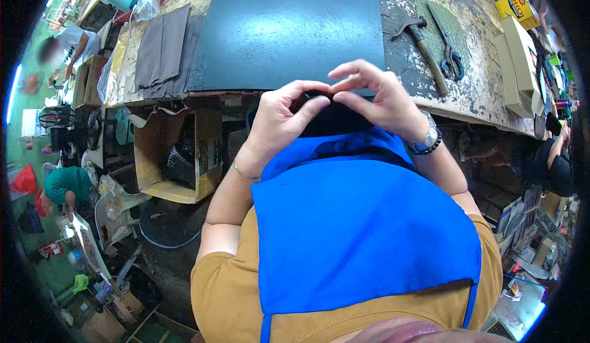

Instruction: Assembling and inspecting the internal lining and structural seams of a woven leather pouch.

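Note:
Both hands are raised close together in front of the table's near edge. My left hand (284, 118) pinches a thin black piece (318, 93) between thumb and fingers. My right hand (386, 102) meets it from the other side, its thumb and index finger closed at the piece's edge while the upper fingers are bent and lifted. What the black piece is, I cannot tell; much of it is covered by the fingers or merges with the dark below. Just beyond the hands lies a smooth dark board (295, 32) on the table.
A hammer (424, 51) and large scissors (448, 48) lie on the worn tabletop (485, 85) at right, near a cream box (519, 66). Dark flat sheets (163, 51) are stacked at left. Beneath the edge stands an open cardboard box (178, 158). Other people sit farther off.

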The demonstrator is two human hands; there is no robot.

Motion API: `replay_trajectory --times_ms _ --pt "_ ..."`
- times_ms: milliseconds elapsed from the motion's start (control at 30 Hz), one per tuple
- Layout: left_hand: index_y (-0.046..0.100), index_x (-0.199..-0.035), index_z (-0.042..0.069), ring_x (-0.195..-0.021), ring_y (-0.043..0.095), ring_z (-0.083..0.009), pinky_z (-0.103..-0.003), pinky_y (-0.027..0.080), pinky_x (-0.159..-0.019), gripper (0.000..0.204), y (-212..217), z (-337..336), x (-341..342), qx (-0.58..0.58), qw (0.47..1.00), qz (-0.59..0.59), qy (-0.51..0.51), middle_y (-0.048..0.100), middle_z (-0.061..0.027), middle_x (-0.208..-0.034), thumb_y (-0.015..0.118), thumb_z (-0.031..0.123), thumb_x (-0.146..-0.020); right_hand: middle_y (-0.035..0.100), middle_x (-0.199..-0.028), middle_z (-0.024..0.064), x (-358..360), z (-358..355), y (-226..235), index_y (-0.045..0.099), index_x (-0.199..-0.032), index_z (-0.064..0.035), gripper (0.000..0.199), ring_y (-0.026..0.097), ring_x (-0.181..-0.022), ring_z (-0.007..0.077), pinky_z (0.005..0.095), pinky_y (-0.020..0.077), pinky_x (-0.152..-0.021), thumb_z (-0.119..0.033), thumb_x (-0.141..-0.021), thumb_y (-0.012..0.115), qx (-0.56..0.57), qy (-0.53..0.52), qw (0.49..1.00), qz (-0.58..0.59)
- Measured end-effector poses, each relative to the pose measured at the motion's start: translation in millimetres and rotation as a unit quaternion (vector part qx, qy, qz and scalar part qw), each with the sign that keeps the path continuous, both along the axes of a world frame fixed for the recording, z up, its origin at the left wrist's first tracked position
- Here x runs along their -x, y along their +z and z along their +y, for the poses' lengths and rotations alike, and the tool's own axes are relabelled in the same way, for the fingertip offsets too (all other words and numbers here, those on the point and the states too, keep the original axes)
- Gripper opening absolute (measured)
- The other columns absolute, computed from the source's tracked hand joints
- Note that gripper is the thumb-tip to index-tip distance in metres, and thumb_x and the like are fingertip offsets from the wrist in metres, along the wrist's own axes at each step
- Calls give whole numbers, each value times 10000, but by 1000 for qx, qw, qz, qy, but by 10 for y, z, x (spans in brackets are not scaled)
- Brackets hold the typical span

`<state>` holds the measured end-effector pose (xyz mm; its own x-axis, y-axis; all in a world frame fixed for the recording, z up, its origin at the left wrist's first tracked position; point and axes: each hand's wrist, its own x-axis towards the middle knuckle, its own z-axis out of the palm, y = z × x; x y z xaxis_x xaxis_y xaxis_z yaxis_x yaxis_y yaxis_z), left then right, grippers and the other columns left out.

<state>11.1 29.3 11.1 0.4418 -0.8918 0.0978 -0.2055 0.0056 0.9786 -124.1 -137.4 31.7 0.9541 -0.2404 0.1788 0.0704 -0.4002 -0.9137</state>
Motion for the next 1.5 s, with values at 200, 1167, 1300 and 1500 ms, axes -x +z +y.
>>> replay_trajectory --times_ms 200,1167,1300,1500 --pt "633 -1030 5 -850 608 -81 -226 482 -807 172 -301 17 -46 110 940 309 92 683 -56 -946 590 150 -948 594 -1201 58 236 -736 -354 551 -1232 -51 384 554 -1076 155 269 454 -903 -256 -919 637 -82 -147 985 -39" --pt "519 -1193 69 -1026 596 -160 -277 483 -882 260 -492 -120 -99 159 904 382 108 611 -96 -1181 518 228 -987 563 -1239 38 335 -622 -234 455 -1357 -45 489 524 -1114 111 272 415 -976 -215 -925 609 -364 -47 923 117" --pt "484 -1223 69 -1069 600 -179 -273 508 -859 278 -576 -148 -263 106 950 259 140 566 -119 -1278 525 201 -982 581 -1181 35 396 -1173 131 501 -1315 -65 450 536 -1072 118 282 432 -949 -201 -902 621 -245 -53 965 79" --pt "502 -1201 66 -1068 619 -178 -220 540 -742 254 -705 -149 -371 86 944 294 121 568 -102 -1268 531 182 -977 622 -1131 113 760 -2541 974 535 -1200 -40 426 542 -1140 222 428 435 -986 -371 -934 574 -214 -426 772 -422"
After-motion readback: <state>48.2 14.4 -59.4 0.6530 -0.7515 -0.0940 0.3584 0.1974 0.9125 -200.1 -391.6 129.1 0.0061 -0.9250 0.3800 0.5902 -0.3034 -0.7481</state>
